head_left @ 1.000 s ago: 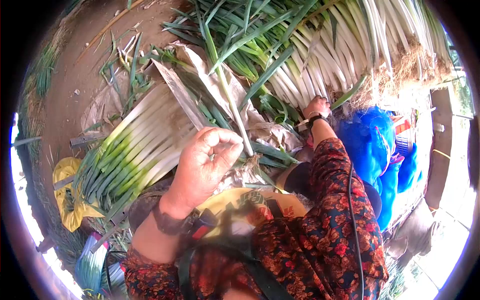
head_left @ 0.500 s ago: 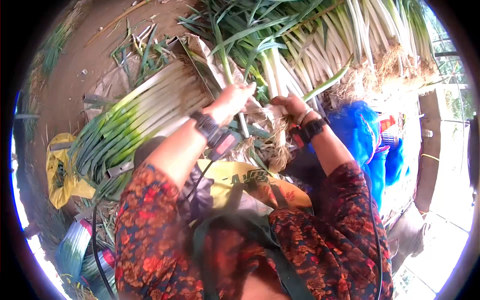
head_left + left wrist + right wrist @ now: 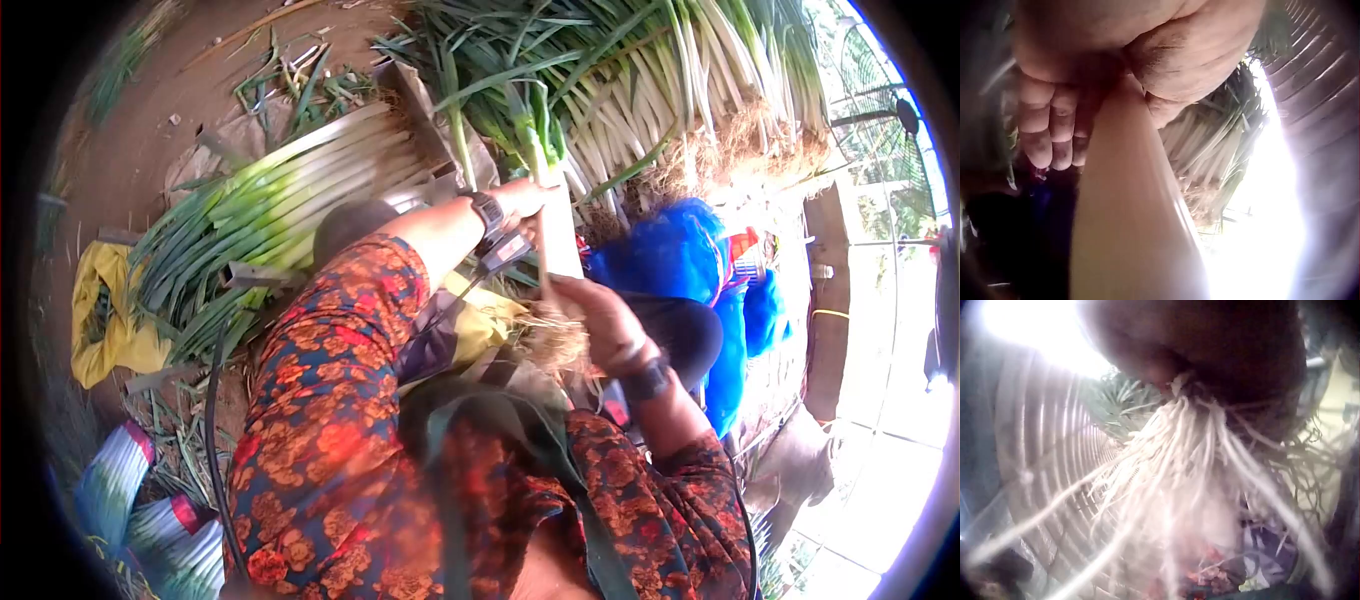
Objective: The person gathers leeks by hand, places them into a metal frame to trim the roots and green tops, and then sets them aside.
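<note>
A long green onion (image 3: 560, 230) lies in front of the person's body, its green top pointing away and its tangled roots (image 3: 555, 342) towards the body. High on the white stalk, the left hand (image 3: 518, 198) grips it; in the left wrist view the pale stalk (image 3: 1135, 219) runs out from between thumb and fingers. The right hand (image 3: 605, 318) holds the root end, and stringy roots (image 3: 1166, 437) hang below it in the right wrist view. Its fingertips are mostly hidden there.
A large heap of green onions (image 3: 620, 120) lies ahead, roots to the right. On the left, a neat row of cleaned stalks (image 3: 290, 190) rests beside a metal edge. Blue sacking (image 3: 665, 250) is at right, a yellow bag (image 3: 110, 315) at far left, tied bundles (image 3: 115, 475) lower left.
The right hand has drawn an onion from the heap towards the body and now holds its root end. The left hand has moved forward and right onto the stalk.
</note>
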`<state>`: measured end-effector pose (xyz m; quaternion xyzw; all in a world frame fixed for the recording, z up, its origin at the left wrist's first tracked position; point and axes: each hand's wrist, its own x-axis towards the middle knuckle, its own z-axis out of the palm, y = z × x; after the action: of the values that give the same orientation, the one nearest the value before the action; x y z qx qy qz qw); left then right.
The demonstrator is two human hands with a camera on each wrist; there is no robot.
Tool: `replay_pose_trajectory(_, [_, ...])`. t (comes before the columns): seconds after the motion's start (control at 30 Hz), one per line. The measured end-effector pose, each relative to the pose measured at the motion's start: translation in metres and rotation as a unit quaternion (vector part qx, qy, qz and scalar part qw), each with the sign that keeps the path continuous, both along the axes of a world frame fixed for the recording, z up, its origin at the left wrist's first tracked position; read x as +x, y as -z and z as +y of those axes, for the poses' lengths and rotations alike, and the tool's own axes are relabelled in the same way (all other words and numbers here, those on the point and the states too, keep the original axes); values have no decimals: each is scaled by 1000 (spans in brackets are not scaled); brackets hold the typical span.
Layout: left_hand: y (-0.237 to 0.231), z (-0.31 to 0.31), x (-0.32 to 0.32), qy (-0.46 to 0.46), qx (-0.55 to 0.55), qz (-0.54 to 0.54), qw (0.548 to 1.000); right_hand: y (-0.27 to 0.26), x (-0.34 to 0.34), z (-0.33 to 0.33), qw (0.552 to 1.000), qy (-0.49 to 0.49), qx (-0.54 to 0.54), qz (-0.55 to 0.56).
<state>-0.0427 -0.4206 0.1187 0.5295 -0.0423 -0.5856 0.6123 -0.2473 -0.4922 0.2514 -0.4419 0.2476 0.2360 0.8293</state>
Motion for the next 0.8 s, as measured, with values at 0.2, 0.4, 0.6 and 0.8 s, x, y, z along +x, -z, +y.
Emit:
replay_pose_trajectory(0.2, [-17,23,38,-22,-191,86,977,-80,-72,-17,990,-38,-135,22])
replay_pose_trajectory(0.4, [-111,71,35,-364,-379,-28,850,-123,-97,-9,974,-122,-192,3])
replay_pose_trajectory(0.6, [-167,181,49,-496,-385,-105,771,-109,0,18,889,-279,-342,-124])
replay_pose_trajectory(0.8, [-186,328,32,-637,-222,-330,660,-31,142,72,531,-323,-624,-474])
